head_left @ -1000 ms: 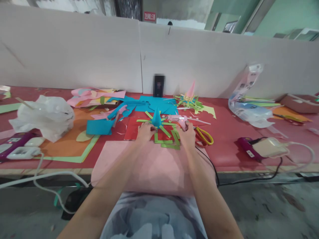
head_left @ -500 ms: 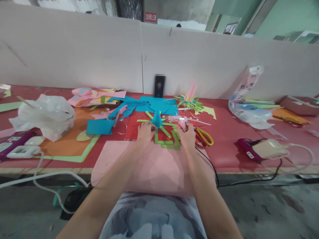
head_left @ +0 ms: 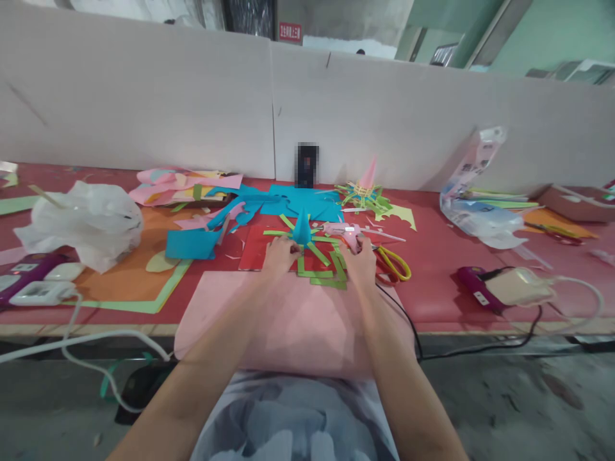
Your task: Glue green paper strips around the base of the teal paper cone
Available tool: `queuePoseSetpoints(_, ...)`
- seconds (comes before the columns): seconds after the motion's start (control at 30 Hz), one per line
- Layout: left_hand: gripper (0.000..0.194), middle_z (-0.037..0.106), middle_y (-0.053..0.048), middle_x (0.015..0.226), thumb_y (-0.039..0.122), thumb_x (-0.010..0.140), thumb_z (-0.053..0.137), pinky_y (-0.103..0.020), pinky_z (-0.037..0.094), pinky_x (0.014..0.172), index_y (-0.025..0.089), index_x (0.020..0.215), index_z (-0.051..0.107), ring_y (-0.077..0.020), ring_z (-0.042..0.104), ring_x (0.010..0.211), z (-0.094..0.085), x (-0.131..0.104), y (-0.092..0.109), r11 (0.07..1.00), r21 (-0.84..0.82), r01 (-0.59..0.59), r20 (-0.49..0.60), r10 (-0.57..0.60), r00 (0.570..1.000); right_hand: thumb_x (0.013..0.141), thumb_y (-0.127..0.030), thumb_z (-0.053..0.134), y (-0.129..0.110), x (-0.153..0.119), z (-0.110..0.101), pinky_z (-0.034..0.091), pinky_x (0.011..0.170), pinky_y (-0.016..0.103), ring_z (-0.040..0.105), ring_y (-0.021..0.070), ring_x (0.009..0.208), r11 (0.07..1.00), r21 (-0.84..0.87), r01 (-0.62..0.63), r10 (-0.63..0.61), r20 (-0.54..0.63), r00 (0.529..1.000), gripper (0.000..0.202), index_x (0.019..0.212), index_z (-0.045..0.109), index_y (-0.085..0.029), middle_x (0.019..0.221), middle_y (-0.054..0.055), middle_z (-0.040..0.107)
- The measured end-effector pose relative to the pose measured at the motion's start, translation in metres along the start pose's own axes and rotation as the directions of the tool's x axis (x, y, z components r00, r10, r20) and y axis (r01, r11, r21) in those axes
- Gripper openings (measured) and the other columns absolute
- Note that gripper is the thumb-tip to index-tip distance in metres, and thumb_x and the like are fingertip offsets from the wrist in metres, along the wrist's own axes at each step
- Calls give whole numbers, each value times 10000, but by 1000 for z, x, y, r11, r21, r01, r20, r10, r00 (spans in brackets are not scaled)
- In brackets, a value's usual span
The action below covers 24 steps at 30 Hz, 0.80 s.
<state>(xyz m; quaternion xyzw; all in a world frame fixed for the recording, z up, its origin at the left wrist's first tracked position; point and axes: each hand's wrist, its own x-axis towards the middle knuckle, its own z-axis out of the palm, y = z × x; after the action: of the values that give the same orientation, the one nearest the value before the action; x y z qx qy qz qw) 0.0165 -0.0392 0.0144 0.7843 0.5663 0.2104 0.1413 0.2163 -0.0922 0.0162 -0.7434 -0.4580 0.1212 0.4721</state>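
Observation:
A blue paper cone (head_left: 302, 228) stands upright near the middle of the table, with green paper strips (head_left: 319, 254) spreading from its base. My left hand (head_left: 281, 257) is at the cone's lower left edge, its fingers closed on the base; the exact grip is partly hidden. Just right of the cone lies a pink glue gun (head_left: 340, 228), pointing left. My right hand (head_left: 360, 256) is wrapped round its handle. Bent green paper strips (head_left: 329, 282) lie between my hands. Beside my right hand are yellow-handled scissors (head_left: 394, 264).
Behind stands a pink paper cone (head_left: 368, 177) with green strips. Blue paper sheets (head_left: 283, 200) and a phone-like dark object (head_left: 306, 165) are at the back. A white plastic bag (head_left: 86, 221) sits left. Power strips (head_left: 480, 288) with cables flank the work.
The fingers of my left hand have drawn slightly closer together at the cone's base. My right hand stays on the glue gun, and the view has shifted very slightly.

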Motion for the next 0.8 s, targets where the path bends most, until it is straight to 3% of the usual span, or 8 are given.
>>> queuePoseSetpoints(0.23, 163, 625, -43, 953, 372, 722, 684, -344, 417, 782, 250, 829, 700, -237, 550, 958, -4, 3, -9, 998, -44, -45, 75, 48, 996, 668, -572, 571, -1, -1, 0, 418, 753, 336, 569, 220, 841, 1000, -22, 1, -1, -4, 1000, 499, 1036, 536, -237, 957, 48, 624)
queuePoseSetpoints(0.53, 312, 642, -42, 976, 380, 704, 701, -344, 418, 779, 273, 997, 680, -236, 561, 953, -2, 4, -10, 998, -49, -33, 44, 35, 998, 653, -580, 577, 2, 1, 2, 420, 751, 343, 569, 224, 828, 1000, 0, 5, -5, -12, 1000, 516, 1035, 534, -235, 945, 56, 628)
queuePoseSetpoints(0.8, 221, 631, -39, 984, 374, 717, 687, -345, 416, 791, 275, 914, 703, -242, 548, 978, -2, 3, -11, 996, -55, -63, 56, 66, 996, 661, -580, 577, 1, 0, 1, 424, 759, 339, 569, 219, 834, 1000, 1, 2, -2, -10, 1000, 527, 1058, 531, -237, 947, 48, 623)
